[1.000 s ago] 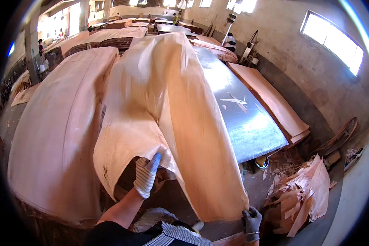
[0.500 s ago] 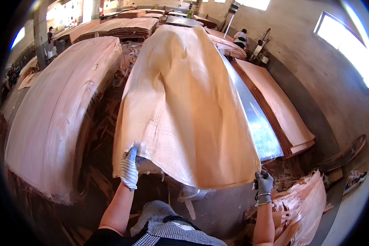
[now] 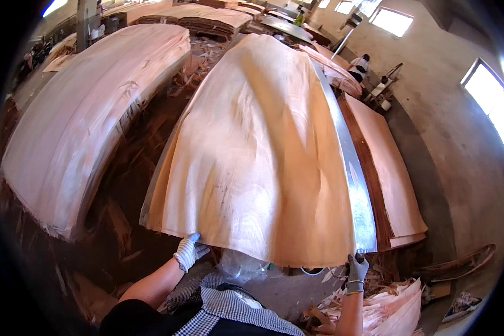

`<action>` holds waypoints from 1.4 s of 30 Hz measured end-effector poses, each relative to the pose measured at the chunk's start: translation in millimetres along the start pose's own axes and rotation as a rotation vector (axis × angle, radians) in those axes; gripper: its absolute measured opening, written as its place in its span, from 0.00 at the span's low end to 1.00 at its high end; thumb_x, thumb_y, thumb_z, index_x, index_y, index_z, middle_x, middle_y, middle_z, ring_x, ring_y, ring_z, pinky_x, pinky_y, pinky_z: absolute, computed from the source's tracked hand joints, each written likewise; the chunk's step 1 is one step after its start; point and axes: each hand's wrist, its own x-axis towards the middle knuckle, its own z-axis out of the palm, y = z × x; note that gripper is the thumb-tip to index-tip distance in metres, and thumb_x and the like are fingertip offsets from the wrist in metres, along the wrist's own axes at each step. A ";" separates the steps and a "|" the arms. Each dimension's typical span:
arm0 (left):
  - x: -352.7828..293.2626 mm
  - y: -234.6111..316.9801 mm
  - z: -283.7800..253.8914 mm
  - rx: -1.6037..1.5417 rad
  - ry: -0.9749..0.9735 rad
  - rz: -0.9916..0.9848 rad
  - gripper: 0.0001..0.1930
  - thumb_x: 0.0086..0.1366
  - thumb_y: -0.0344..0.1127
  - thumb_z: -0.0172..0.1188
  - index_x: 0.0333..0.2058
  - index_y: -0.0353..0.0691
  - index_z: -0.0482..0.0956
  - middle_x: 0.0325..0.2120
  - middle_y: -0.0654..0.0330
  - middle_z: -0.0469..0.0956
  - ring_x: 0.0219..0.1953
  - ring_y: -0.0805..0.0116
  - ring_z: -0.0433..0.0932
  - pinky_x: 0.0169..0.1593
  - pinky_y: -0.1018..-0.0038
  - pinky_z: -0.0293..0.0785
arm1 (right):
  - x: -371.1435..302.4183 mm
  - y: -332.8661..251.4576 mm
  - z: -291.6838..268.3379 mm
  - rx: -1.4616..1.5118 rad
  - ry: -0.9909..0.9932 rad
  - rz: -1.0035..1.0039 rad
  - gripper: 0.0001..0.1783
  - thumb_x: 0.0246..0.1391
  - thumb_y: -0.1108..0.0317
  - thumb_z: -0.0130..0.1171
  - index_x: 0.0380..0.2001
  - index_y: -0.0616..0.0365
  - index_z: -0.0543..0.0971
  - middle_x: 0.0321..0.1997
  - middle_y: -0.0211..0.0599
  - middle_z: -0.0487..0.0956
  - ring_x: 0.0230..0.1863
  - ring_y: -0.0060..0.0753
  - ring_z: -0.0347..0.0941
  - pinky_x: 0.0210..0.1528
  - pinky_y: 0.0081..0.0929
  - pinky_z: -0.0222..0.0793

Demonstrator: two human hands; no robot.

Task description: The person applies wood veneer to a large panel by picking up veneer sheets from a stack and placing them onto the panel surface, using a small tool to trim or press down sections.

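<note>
A large, thin wood veneer sheet [image 3: 238, 151], pale on the left and tan on the right, stretches away from me in soft waves. My left hand [image 3: 189, 252], in a striped glove with a blue thumb tip, pinches its near edge left of the middle, thumb on top. At the near right corner my right hand [image 3: 357, 269], in a grey glove, grips the edge; some fingertips are hidden. Under the veneer lies a shiny metal plate [image 3: 362, 210], showing along the right side and at the near left corner.
Veneer stacks stand to the left [image 3: 89, 117] and right [image 3: 389, 168]. Torn veneer scraps [image 3: 395, 308] lie by my right forearm. Clear plastic [image 3: 241, 266] hangs below the near edge. Another person [image 3: 359, 67] is at the far right, near the wall.
The near edge, formerly arched up between my hands, now hangs lower and straighter over the plate. Both hands have come down and nearer to me. The view has tilted.
</note>
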 end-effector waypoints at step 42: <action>41.9 -77.3 46.6 0.174 0.255 0.069 0.16 0.63 0.44 0.47 0.44 0.40 0.67 0.36 0.48 0.75 0.34 0.49 0.77 0.38 0.53 0.75 | 196.0 120.7 -44.7 -0.178 -0.051 -0.288 0.16 0.47 0.67 0.62 0.39 0.62 0.76 0.12 0.27 0.69 0.08 0.19 0.61 0.09 0.19 0.55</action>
